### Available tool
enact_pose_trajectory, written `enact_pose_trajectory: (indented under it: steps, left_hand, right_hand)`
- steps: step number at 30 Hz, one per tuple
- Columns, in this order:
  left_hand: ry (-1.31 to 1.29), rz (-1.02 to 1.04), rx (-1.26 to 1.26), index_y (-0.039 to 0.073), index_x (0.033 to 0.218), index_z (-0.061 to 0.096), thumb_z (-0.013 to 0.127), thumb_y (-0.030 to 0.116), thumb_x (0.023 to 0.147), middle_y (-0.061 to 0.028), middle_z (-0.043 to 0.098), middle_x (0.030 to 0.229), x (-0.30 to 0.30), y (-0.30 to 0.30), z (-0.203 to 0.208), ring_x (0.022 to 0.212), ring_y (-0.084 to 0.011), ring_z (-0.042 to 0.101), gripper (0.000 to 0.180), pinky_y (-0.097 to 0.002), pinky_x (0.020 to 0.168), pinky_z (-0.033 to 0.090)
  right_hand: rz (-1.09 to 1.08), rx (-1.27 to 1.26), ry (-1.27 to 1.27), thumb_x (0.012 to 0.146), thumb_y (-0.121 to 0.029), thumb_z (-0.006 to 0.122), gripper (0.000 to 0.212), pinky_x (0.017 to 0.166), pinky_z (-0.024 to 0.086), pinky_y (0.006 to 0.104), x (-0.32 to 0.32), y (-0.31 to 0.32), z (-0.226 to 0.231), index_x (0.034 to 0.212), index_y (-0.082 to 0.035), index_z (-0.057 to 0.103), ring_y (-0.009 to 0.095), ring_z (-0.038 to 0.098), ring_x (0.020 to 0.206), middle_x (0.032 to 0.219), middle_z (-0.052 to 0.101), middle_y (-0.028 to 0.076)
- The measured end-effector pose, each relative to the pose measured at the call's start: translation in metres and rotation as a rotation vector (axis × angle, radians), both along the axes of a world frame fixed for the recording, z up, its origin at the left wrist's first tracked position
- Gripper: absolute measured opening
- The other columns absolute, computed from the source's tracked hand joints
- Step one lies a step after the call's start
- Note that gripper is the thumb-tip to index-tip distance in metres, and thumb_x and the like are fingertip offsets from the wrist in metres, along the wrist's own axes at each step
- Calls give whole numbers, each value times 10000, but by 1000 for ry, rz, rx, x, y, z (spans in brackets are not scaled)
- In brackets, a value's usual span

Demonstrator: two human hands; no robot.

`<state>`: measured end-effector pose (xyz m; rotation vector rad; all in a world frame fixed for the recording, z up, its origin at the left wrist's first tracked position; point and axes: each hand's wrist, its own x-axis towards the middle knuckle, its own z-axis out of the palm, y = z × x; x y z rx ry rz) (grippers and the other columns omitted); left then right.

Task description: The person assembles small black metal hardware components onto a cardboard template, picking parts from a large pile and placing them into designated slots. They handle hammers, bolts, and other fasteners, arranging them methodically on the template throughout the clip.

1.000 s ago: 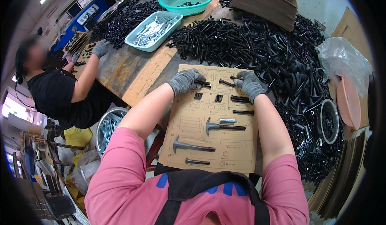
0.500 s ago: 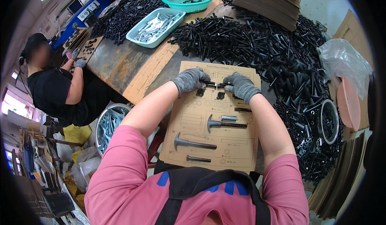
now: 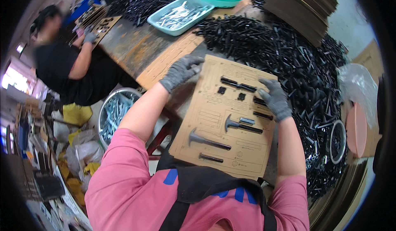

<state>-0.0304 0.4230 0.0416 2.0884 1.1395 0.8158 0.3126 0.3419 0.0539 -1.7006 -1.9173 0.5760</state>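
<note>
A printed brown cardboard sheet (image 3: 255, 161) lies tilted in front of me. Grey-gloved, my left hand (image 3: 180, 72) hovers by its upper left corner, fingers apart and holding nothing. My right hand (image 3: 276, 99), also gloved, is over the sheet's right edge with spread fingers, partly covering short black rods (image 3: 260, 101). A pair of black bolts (image 3: 238, 84) lies end to end near the top, above small dark screw clusters (image 3: 222, 90). Lower down are two black pick-shaped parts (image 3: 209, 141), a silver tube (image 3: 246, 120) and a single black bolt (image 3: 211, 158).
Heaped black bolts (image 3: 235, 41) and curved black parts (image 3: 309, 94) cover the table behind and right. A pale blue tray (image 3: 177, 30) of silver pieces and a green basin (image 3: 218, 2) stand at the back. Stacked cardboard (image 3: 297, 8) rises beyond. A co-worker (image 3: 62, 61) works at left.
Both hands have let go of the black bolts at the sheet's top. My left hand moved left off the sheet, my right toward its right edge. The whole view has turned slightly.
</note>
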Motion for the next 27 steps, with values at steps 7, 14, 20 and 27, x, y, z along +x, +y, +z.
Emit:
enact_pose_trajectory:
  steps: [7,14,20,27]
  left_hand:
    - [-230,805,-203,61,1063,599,602,136,837,-32,601,758,-181,-127,-61,567,-86,486,238,-237,530,422]
    - [201,1133,-360,66,1067,589,640,184,780,-95,623,784,-263,-220,-129,665,-182,580,315,-305,638,477]
    - [949,711,-566,137,1067,616,613,222,726,-170,600,1051,-248,-208,-153,963,-313,593,351,-398,853,463]
    - [1146,546,-597,111,997,637,602,226,726,-144,581,1054,-244,-189,-170,965,-297,587,296,-388,833,475]
  right_hand:
    - [124,-53,646,820,-54,595,344,889,440,298,3,-52,-21,1155,-4,536,190,521,1057,1130,540,94]
    - [183,-107,460,863,-181,596,415,793,441,225,-6,-77,-30,1243,-51,494,138,518,1024,1150,546,62]
    - [96,-91,472,854,-173,610,376,768,446,239,-19,-98,-29,1195,-40,525,125,527,909,1070,560,59]
    - [86,-106,424,848,-167,615,364,787,450,268,-22,-105,-23,1173,-32,520,151,541,943,1088,556,70]
